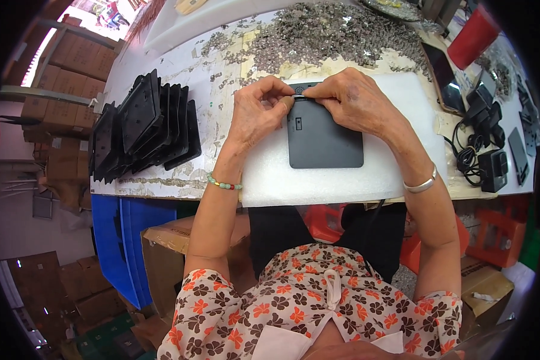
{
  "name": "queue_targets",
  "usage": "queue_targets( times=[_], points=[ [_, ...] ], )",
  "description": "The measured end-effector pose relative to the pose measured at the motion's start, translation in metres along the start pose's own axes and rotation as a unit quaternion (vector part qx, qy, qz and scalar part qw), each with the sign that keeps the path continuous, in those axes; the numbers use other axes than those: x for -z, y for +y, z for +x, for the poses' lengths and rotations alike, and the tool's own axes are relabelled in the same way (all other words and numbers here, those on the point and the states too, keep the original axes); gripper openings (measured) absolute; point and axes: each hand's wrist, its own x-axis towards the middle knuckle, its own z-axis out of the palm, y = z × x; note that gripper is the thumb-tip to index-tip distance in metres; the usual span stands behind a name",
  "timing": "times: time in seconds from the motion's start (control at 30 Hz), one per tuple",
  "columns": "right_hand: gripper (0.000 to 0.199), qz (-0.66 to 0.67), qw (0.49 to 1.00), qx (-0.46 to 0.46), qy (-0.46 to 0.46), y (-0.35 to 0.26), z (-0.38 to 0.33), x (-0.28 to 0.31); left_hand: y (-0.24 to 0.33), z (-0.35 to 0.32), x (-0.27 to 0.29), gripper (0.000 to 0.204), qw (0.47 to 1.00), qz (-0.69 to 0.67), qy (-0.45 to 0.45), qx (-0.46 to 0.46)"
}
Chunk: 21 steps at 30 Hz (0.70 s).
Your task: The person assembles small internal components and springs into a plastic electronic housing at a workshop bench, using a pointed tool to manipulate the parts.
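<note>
A flat black plastic casing [325,141] with rounded corners lies on a white foam sheet [270,177] in front of me. A small rectangular slot and a round speaker-like grille show on it. My left hand [255,114] is closed, thumb and forefinger pinched at the casing's upper left part. From the other side my right hand [357,102] pinches at the same spot, its lower fingers resting over the casing. Between the fingertips shows a small shiny piece [299,95], mostly hidden, so its exact kind is unclear.
Stacked black plastic casings [156,123] stand at the left. Many small metal pieces [318,36] are heaped at the back. A phone [443,78], a red cup [474,37] and black adapters with cables [493,171] lie at the right. A blue bin [111,246] is below the table.
</note>
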Motion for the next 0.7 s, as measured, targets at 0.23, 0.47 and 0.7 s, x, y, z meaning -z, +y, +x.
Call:
queue_targets(
  times=[0.23,0.47,0.7],
  points=[
    [0.032,0.014,1.0,-0.016,-0.014,-0.0028,0.0008,0.0042,0.002,-0.0016,-0.0003,0.013,1.0,-0.021,-0.009,0.02],
    [0.03,0.015,1.0,-0.009,-0.007,0.0012,-0.0022,0.0094,0.001,-0.0012,-0.004,0.016,0.998,-0.04,-0.009,0.037],
    [0.026,-0.055,0.998,0.025,0.031,-0.0012,-0.0059,0.0015,0.0022,-0.0013,-0.0049,0.013,0.999,-0.023,-0.005,0.032]
  ],
)
